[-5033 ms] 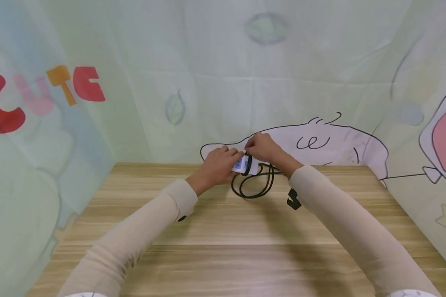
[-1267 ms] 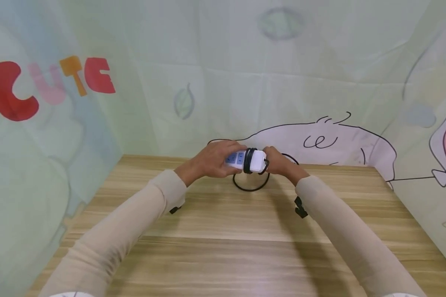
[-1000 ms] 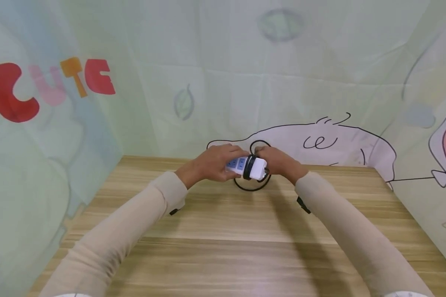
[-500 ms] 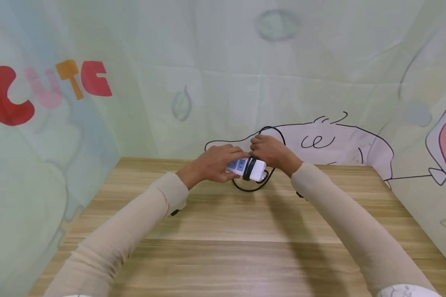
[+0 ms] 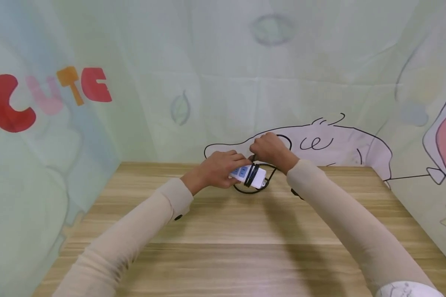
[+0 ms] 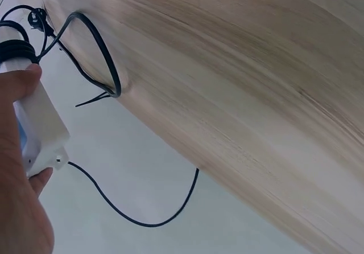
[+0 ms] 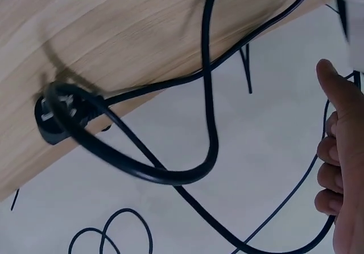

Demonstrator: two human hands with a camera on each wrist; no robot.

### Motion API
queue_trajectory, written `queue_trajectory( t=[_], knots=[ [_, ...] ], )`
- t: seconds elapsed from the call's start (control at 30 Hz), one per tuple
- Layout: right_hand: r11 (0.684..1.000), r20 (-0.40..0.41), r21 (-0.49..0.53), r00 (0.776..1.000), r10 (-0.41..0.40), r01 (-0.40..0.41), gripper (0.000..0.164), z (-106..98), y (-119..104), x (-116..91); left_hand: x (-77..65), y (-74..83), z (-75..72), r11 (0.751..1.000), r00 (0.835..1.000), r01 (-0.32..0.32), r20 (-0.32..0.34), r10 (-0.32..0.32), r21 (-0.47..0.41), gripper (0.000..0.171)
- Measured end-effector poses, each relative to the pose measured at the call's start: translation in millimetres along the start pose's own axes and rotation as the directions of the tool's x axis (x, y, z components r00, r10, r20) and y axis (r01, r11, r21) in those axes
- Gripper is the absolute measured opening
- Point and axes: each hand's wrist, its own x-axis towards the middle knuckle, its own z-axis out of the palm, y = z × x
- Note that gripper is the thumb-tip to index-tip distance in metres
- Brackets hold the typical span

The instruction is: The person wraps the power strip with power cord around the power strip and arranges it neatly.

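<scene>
My left hand (image 5: 221, 169) grips a white power strip (image 5: 260, 177) with blue socket faces, its far end tilted down to the right. Black cord (image 5: 250, 176) is wound in several turns around the strip. Just above those turns, my right hand (image 5: 270, 149) holds the running cord in curled fingers. In the left wrist view, thumb and fingers clasp the strip (image 6: 42, 120). Loose cord (image 7: 170, 177) loops in front of the right hand (image 7: 344, 151) in the right wrist view. At the cord's end a black plug (image 7: 52, 120) lies on the wooden table.
The wooden table (image 5: 223, 264) ends against a pale printed curtain (image 5: 223, 103) at the back. More curtain (image 5: 26, 177) hangs at the left side. Cord loops (image 5: 243, 191) hang below the strip, close over the table's back part.
Since 5 seconds ago, more cord turns lie around the strip. In the last second my right hand rises from the strip's right end to above it, drawing the cord; the strip dips slightly.
</scene>
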Motion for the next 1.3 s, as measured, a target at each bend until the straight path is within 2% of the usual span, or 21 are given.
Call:
queue_trajectory(
  t=[0.07,0.2,0.37,0.53,0.63,0.8,0.93,1.03,1.07,1.17,1.27,1.3],
  knots=[
    [0.999,-0.004,0.01,0.999,0.037,-0.037,0.047,-1.7,-3.2,2.8,2.0,2.3,0.3,1.0,1.0,0.016,0.01,-0.017,0.014,0.058],
    [0.996,-0.017,0.014,0.996,0.083,-0.082,0.038,-4.5,-8.4,7.7,5.5,5.8,1.3,0.997,0.997,0.066,0.025,-0.067,0.04,0.056],
    [0.991,0.025,0.038,0.991,0.129,-0.13,0.028,-11.8,-13.8,10.1,6.5,7.2,5.0,0.992,0.993,0.115,-0.005,-0.114,0.061,0.051],
    [0.989,0.032,0.063,0.991,0.133,-0.135,0.027,-20.8,-18.4,8.5,6.0,7.4,9.5,0.987,0.99,0.134,-0.047,-0.13,0.093,0.046],
    [0.991,0.007,0.051,0.992,0.122,-0.123,0.031,-24.8,-20.5,6.1,6.5,7.7,11.3,0.982,0.986,0.163,-0.043,-0.159,0.094,0.045],
    [0.992,0.002,0.028,0.993,0.12,-0.12,0.034,-32.6,-20.5,1.4,8.6,9.0,14.0,0.966,0.967,0.253,-0.026,-0.252,0.06,0.048],
    [0.987,0.092,0.073,0.987,0.133,-0.14,0.027,-41.2,-18.5,1.3,12.3,10.8,13.8,0.946,0.947,0.321,-0.032,-0.32,0.042,0.047],
    [0.976,0.178,0.138,0.973,0.146,-0.171,0.022,-45.5,-16.2,5.2,15.4,11.8,13.4,0.93,0.931,0.365,-0.033,-0.364,0.053,0.042],
    [0.972,0.175,0.161,0.974,0.146,-0.174,0.022,-38.4,-13.6,8.7,16.3,12.0,13.4,0.924,0.926,0.377,-0.03,-0.376,0.061,0.041],
    [0.949,0.229,0.233,0.96,0.158,-0.212,0.021,-21.6,-8.8,20.6,18.9,12.0,13.7,0.911,0.914,0.405,-0.035,-0.404,0.075,0.038],
    [0.916,0.238,0.313,0.955,0.179,-0.25,0.024,22.7,-0.7,37.8,20.5,12.1,13.5,0.901,0.903,0.429,-0.054,-0.426,0.064,0.04],
    [0.899,0.264,0.337,0.945,0.195,-0.28,0.026,33.1,-0.4,41.5,20.7,12.0,13.5,0.898,0.899,0.437,-0.063,-0.433,0.056,0.042]
  ],
)
